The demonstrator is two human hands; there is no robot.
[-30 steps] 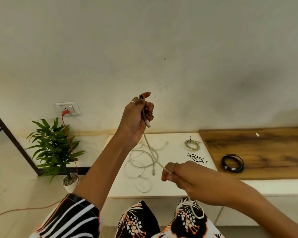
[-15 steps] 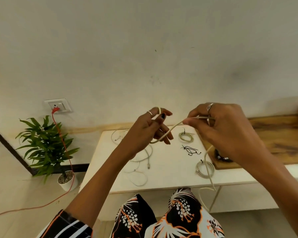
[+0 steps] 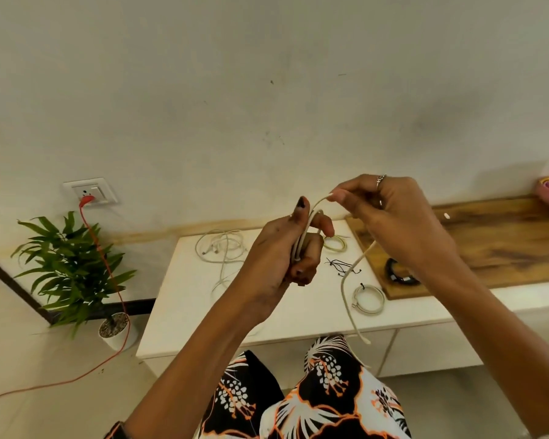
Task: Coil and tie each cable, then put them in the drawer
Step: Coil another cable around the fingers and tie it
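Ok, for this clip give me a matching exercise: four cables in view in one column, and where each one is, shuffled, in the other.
Cables:
1. cream cable
2. black coiled cable
3. red cord
4. loose white cables

Places:
A. plugged into the wall socket
B. lying uncoiled on the white table
C. held between the left hand and right hand
D. on the wooden board

Pairs: 1-C, 2-D, 3-A, 4-B
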